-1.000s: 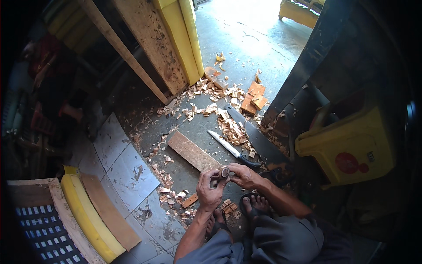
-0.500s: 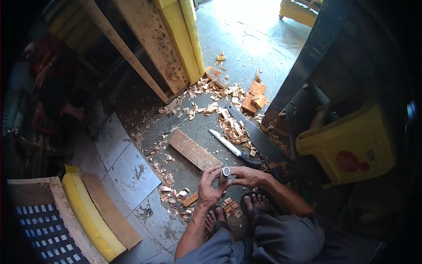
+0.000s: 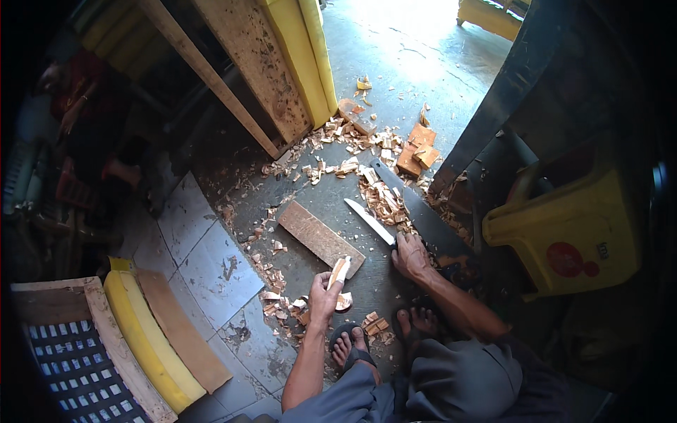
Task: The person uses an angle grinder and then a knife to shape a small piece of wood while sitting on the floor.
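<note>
My left hand [image 3: 324, 303] is closed round a short carved piece of wood [image 3: 339, 271], orange-brown and pale, which tilts up over the near end of a flat wooden board [image 3: 316, 236] on the floor. To the right, my right hand [image 3: 411, 255] is wrapped round the handle of a knife [image 3: 369, 221]. Its pale blade lies low over the floor and points away to the left; my fingers hide most of the dark handle. A large handsaw [image 3: 417, 213] lies just beyond that hand, partly covered by wood chips.
Wood chips [image 3: 381, 199] and orange wood blocks [image 3: 417, 150] litter the floor near the doorway. A yellow plastic stool [image 3: 564, 233] stands at right. At lower left are a wood-framed dark crate [image 3: 92, 296] and a yellow foam strip [image 3: 148, 338]. Another person [image 3: 77, 106] sits at far left.
My right hand has let go of the carved wood, moved right and taken hold of the knife's handle. My left hand keeps the wood, now tipped sideways and slightly further left.
</note>
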{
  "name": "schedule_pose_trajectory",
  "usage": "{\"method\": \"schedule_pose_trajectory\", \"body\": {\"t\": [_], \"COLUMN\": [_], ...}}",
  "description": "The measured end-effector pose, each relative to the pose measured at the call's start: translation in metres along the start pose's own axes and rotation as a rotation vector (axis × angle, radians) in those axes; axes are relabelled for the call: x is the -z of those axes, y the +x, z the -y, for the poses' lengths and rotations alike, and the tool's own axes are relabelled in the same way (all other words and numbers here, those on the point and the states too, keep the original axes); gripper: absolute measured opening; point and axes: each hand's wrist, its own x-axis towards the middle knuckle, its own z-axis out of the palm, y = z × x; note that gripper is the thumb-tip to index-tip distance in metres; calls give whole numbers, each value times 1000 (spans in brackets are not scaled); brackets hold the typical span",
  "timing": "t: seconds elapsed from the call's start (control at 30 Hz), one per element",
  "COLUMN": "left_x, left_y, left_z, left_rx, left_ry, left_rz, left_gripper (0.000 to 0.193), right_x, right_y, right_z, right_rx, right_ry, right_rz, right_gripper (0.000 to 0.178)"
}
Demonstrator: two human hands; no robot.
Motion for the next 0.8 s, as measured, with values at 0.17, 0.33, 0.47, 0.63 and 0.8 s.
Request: {"method": "schedule_pose_trajectory", "body": {"t": [0.17,0.33,0.47,0.63,0.8], "left_x": [-4,-10,-24,-11,-5], "left_y": [1,4,-6,3,13], "left_z": [-13,-16,-51,-31,-27], "left_rx": [82,34,164,93,139], "left_ry": [-151,-158,-170,-150,-152], "left_rz": [60,-44,-53,-72,-10], "left_gripper": [42,42,37,31,30], "right_x": [11,-13,0,-5,-3], "right_y": [-31,-44,-45,-26,-23], "right_z": [41,76,80,82,81], "right_rx": [55,184,210,209,268], "right_ry": [194,249,311,233,293], "right_rz": [-11,152,160,179,192], "right_gripper": [30,35,30,29,29]}}
